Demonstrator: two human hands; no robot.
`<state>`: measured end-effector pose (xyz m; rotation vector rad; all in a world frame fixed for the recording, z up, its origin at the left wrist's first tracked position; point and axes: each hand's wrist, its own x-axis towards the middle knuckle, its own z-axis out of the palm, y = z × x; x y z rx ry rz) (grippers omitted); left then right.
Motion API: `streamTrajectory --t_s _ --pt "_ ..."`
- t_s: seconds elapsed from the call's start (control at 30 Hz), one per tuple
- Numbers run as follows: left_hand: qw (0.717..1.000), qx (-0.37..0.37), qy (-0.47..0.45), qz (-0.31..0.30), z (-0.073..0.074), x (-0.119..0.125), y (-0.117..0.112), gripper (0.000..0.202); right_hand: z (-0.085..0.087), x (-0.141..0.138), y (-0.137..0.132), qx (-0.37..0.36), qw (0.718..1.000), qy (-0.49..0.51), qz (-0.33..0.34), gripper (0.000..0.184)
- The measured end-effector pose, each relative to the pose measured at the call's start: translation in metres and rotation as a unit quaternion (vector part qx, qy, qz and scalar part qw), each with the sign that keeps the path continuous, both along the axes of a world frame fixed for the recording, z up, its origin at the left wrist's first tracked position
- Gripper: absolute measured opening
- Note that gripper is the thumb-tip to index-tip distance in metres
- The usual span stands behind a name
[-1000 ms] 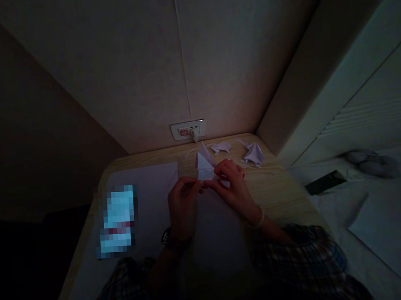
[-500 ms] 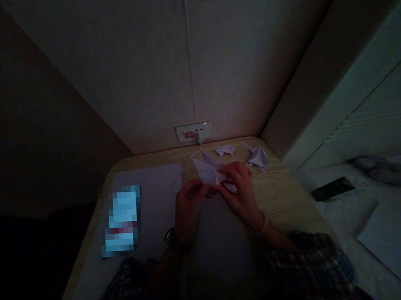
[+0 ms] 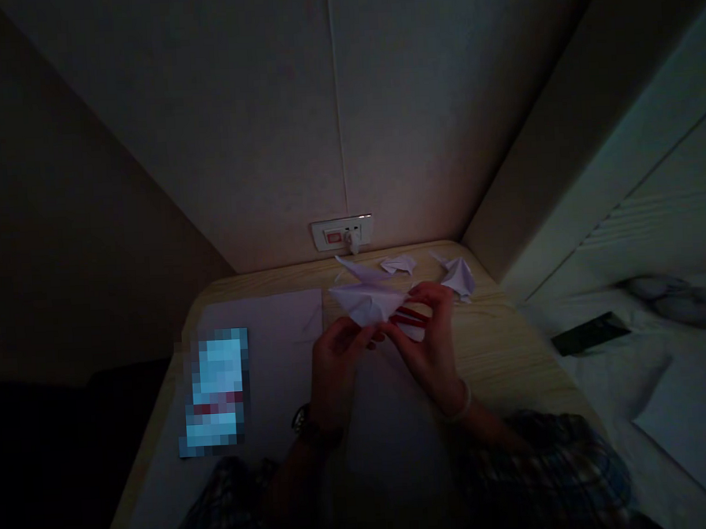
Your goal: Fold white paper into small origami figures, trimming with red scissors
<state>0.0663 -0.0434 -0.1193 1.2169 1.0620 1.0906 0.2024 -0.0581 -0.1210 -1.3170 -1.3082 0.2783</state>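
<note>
In dim light both hands hold a white folded paper figure (image 3: 370, 299) just above a light wooden table (image 3: 511, 351). My left hand (image 3: 334, 360) pinches its lower left edge, and a watch sits on that wrist. My right hand (image 3: 431, 339) grips the right side with fingers curled round it, a bead bracelet on the wrist. Pointed flaps of the paper stick out to the left and toward the wall.
Two small folded paper figures (image 3: 397, 264) (image 3: 460, 276) lie near the wall. Flat white sheets (image 3: 274, 332) and a blurred bright rectangle (image 3: 214, 390) lie at left. A wall socket (image 3: 343, 233) has a plug in it. A bed at right holds a dark flat object (image 3: 590, 332) and a paper sheet (image 3: 692, 420).
The folded paper has been turned and tilted in both hands, so its flaps now spread out flatter to the left. The view has shifted slightly.
</note>
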Motion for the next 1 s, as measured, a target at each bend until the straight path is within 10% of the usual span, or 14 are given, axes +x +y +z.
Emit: streamTrajectory --t_s 0.3,1.0 --pt "0.999 -0.009 0.026 -0.027 -0.006 -0.004 0.003 0.024 -0.011 0.004 0.011 -0.112 0.984 0.030 0.132 0.020" --pt "0.996 -0.041 0.056 -0.064 -0.007 -0.004 0.004 0.029 -0.018 0.008 0.012 -0.205 0.941 0.177 0.203 0.029"
